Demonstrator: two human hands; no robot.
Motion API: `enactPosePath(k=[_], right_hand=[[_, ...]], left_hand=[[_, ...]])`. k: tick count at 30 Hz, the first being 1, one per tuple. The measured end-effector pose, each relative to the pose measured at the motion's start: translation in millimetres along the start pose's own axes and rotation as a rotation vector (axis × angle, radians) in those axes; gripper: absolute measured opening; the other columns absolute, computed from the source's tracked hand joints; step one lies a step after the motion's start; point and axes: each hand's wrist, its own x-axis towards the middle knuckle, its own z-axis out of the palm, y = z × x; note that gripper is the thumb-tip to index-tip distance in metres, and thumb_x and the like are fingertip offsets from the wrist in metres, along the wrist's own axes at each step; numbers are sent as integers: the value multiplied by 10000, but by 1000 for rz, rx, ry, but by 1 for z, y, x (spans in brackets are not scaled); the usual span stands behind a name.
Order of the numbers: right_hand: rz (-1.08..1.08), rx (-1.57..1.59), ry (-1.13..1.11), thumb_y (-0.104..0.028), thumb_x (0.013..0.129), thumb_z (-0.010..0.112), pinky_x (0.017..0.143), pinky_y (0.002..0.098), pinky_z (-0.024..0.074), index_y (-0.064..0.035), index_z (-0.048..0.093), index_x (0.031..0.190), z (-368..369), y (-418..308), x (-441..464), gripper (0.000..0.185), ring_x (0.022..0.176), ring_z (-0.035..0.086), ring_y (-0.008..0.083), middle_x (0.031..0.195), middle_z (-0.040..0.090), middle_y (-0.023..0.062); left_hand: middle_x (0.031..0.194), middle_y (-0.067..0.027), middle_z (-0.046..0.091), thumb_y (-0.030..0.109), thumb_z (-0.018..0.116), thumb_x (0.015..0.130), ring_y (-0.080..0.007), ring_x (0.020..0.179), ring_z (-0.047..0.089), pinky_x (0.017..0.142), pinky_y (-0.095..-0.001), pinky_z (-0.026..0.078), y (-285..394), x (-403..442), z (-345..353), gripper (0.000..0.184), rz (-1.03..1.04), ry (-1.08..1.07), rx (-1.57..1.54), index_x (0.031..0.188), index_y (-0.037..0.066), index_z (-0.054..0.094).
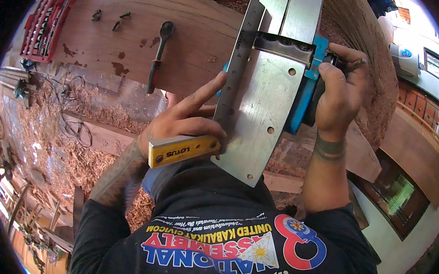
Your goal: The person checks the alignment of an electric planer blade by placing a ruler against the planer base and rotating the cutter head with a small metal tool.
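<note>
An upturned electric planer [267, 99] with a blue body lies across the upper middle, its metal sole facing me and its dark cutter slot showing. My left hand [178, 117] holds a try square [183, 152] with a yellow handle marked LOTUS. The square's ruled steel blade runs along the left side of the planer's sole, past the cutter slot, and my index finger rests against it. My right hand [342, 92] is closed around the planer's blue and black right side, thumb near the cutter slot. The parts under those fingers are hidden.
On the wooden board [99, 54] at left lie a ratchet wrench [161, 48] and a few small metal parts [96, 15]. A red socket set case [50, 21] stands at its far left end. Wood shavings [107, 165] and a looped cable [74, 123] cover the floor.
</note>
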Motion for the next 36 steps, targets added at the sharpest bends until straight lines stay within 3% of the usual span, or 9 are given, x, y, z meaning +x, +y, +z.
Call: enactPosePath(k=[2,5,11,13,14,20,21,23,36], right_hand=[[5,-45,-21,-51,939,641,950,298,482,44,704,1186,-2,0,-2,272,1018,590,149,1124,646,69],[-28,0,1,-30,880,692,837,295,493,-4,680,1123,-2,6,0,245,882,573,117,1030,610,23],[-59,63,-23,-17,836,681,831,285,488,-13,679,1141,-3,10,-1,306,875,567,114,1039,604,19],[-41,-33,-51,-18,871,642,952,316,498,48,684,1174,-6,9,-2,314,1013,602,162,1163,626,84],[-32,-81,-66,-19,888,622,1012,331,503,78,687,1191,-8,8,-3,324,1082,620,186,1224,637,117],[20,-26,-43,-25,893,620,992,305,490,52,695,1206,-5,3,-3,331,1055,609,165,1172,640,82],[13,-4,-30,-30,880,639,932,298,488,33,691,1181,-4,3,-2,312,991,592,148,1117,625,60],[-1,39,-3,-41,855,676,812,284,486,-3,683,1132,-1,4,0,280,863,559,113,1006,596,16],[-28,33,-2,-18,888,681,799,282,492,-5,682,1139,-1,5,-1,251,849,567,102,1012,604,14]], left_hand=[[1840,-228,230,157,892,909,-378,1376,704,1173,-684,388,0,0,0,295,2,0,8,1183,221,806],[1838,-233,230,155,896,905,-394,1376,701,1161,-658,430,-1,0,1,313,20,7,2,1198,213,802],[1835,-239,231,141,895,906,-415,1374,697,1147,-577,492,-3,0,4,325,36,26,-45,1209,202,795],[1835,-242,229,132,894,905,-416,1372,698,1135,-554,511,-3,0,4,320,44,30,-45,1203,196,796],[1836,-239,230,135,892,907,-411,1373,700,1142,-572,493,-2,0,3,315,42,25,-38,1200,199,797],[1842,-218,237,172,881,921,-372,1369,711,1181,-677,342,1,0,0,278,16,7,21,1183,225,803],[1842,-215,238,179,880,924,-366,1368,713,1183,-685,318,0,-1,2,274,14,13,11,1181,230,804],[1843,-214,238,185,879,926,-359,1367,715,1184,-691,302,-1,-1,3,268,12,19,0,1179,234,804],[1841,-212,243,180,897,908,-368,1370,710,1194,-754,273,0,0,2,298,12,11,21,1189,222,804]])
